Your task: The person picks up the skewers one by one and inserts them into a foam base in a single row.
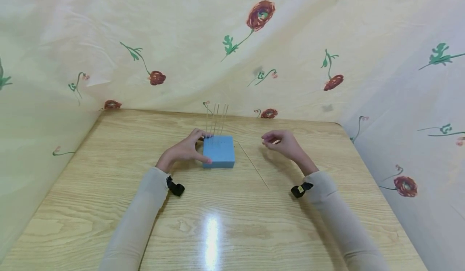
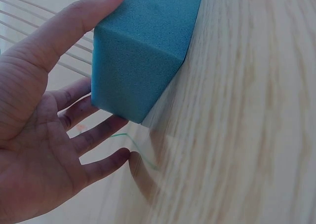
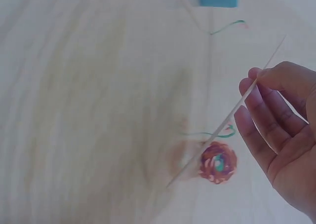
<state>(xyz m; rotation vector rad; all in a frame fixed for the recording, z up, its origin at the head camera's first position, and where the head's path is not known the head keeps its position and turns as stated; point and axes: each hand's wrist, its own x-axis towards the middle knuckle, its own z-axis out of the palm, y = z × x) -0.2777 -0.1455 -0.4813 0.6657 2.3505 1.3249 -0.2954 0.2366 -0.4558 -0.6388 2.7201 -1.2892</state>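
My left hand [image 1: 185, 148] grips the left side of a blue foam block [image 1: 219, 152], thumb at its near edge and fingers toward the far side. In the left wrist view the block [image 2: 138, 71] sits between thumb and fingers. Several thin wooden skewers [image 1: 214, 121] stand upright in its top, toward the back left. To the block's right, my right hand [image 1: 285, 141] is held over the table. The right wrist view shows it pinching one thin wooden skewer [image 3: 222, 122] between thumb and fingertips, slanted.
Another skewer [image 1: 253, 164] lies diagonally on the wood-grain table [image 1: 254, 230], between the block and my right hand. Small dark holes show in the block's top. A flower-printed sheet [image 1: 196, 53] hangs behind the table and along its sides.
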